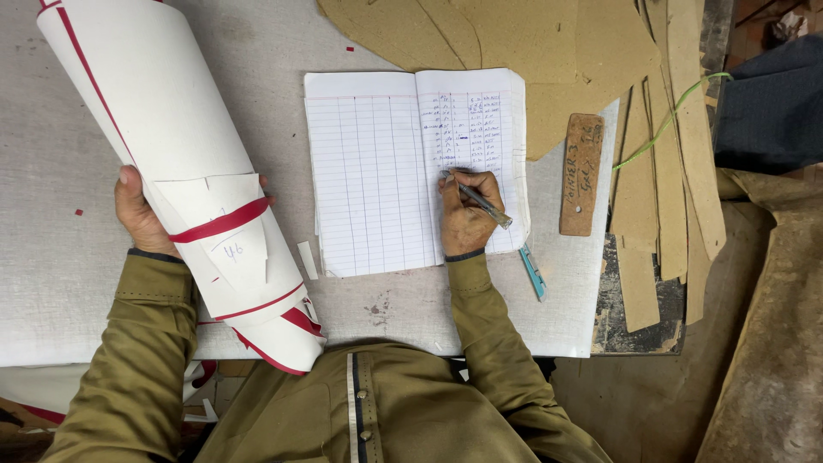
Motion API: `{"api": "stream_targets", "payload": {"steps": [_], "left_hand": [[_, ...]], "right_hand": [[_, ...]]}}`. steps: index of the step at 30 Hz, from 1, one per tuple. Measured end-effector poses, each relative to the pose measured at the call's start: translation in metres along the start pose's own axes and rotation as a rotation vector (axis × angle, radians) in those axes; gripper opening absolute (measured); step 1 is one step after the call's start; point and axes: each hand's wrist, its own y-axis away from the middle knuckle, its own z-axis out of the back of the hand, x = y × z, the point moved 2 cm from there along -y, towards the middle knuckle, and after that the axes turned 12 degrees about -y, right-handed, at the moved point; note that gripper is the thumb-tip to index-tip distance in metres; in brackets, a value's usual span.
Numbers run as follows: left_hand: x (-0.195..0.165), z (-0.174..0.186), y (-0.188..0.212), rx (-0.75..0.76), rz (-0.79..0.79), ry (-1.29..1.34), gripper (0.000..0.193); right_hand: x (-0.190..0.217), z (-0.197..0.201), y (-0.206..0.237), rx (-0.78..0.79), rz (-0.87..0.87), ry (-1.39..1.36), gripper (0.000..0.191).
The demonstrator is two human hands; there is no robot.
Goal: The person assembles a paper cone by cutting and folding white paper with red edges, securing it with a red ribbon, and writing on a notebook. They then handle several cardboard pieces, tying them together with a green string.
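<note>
Pen [482, 204] sits pinched in the clenched fingers of the right hand [465, 214], tip on the open notebook [411, 167] at frame centre, while the left hand [141, 214] grips a white roll [171, 163] (red-banded) at upper left, label facing up for reading.

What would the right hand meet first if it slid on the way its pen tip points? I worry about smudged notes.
The right hand points its pen up the open notebook, so it would likely cross the handwritten columns first.
</note>
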Motion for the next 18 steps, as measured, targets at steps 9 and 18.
{"api": "stream_targets", "payload": {"steps": [9, 18], "left_hand": [[-0.004, -0.004, 0.001, 0.008, -0.007, -0.004, 0.122], [0.022, 0.035, -0.007, -0.18, -0.008, 0.033, 0.107]], "right_hand": [[0.036, 0.003, -0.006, 0.175, -0.072, -0.151, 0.028], [0.092, -0.051, 0.014, 0.705, -0.119, 0.773, 0.084]]}}
